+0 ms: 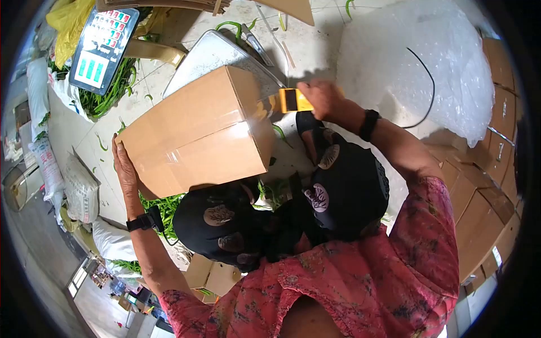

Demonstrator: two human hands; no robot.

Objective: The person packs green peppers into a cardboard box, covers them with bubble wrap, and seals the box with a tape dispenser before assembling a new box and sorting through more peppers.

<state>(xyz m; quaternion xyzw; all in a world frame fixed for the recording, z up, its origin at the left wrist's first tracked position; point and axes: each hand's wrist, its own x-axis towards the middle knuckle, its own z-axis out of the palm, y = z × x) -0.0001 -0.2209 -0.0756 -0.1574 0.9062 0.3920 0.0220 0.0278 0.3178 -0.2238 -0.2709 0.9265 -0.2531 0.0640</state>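
Note:
A closed cardboard box (186,132) lies tilted over a metal scale platform (197,53), with clear tape along its seam. My left hand (125,166) rests against the box's left end, fingers stretched along the cardboard. Gripped in my right hand (326,98) is a yellow tape dispenser (296,100) with a black part. It is just off the box's right end, where a shiny strip of tape (265,107) runs to the box.
A scale display (104,50) stands at upper left above green chilies (110,98). A large clear plastic bag (417,62) sits at upper right. Cardboard boxes (479,208) are stacked on the right. White sacks (79,186) line the left. More chilies (166,214) lie below the box.

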